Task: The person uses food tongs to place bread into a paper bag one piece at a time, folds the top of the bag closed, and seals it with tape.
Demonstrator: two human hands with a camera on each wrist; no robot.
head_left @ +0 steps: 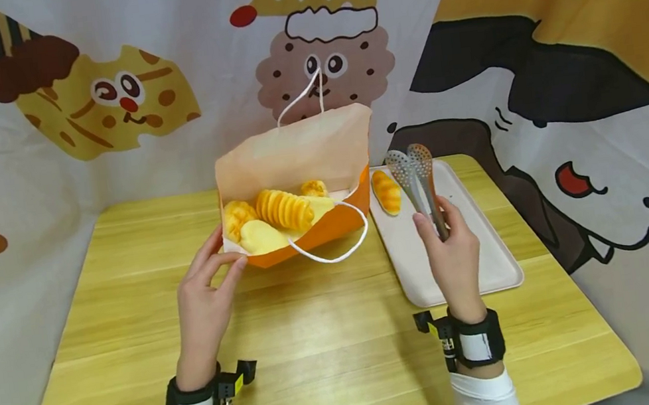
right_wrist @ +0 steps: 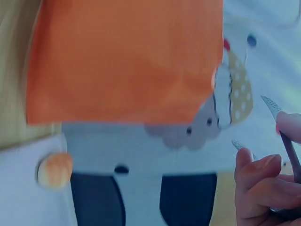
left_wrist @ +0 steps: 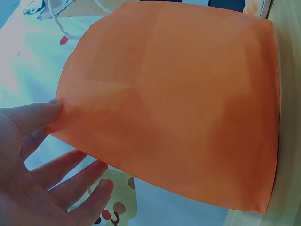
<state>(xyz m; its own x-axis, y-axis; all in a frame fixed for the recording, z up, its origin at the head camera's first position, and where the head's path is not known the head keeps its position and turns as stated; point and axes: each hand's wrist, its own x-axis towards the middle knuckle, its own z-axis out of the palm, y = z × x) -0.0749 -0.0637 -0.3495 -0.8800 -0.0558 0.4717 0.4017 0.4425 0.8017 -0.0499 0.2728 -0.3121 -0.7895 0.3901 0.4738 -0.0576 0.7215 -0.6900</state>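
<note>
An orange paper bag (head_left: 328, 230) with white cord handles stands on the table, its mouth facing me. My left hand (head_left: 206, 303) pinches the left corner of its rim between thumb and fingers; the left wrist view shows the thumb (left_wrist: 44, 114) on the orange side. Inside lie a ridged golden bread roll (head_left: 284, 210), a pale yellow piece (head_left: 261, 238) and several other bread pieces. My right hand (head_left: 456, 264) grips metal tongs (head_left: 400, 167), their perforated ends pointing up and apart. Beyond them, one golden bread roll (head_left: 386, 193) lies on a pale tray (head_left: 412, 262).
The tray sits to the right of the bag on a yellow wood-grain table (head_left: 317, 350). A cartoon-printed cloth (head_left: 207, 15) hangs behind and along both sides. One cord handle (head_left: 337, 258) loops over the bag's front; the other stands up at the back.
</note>
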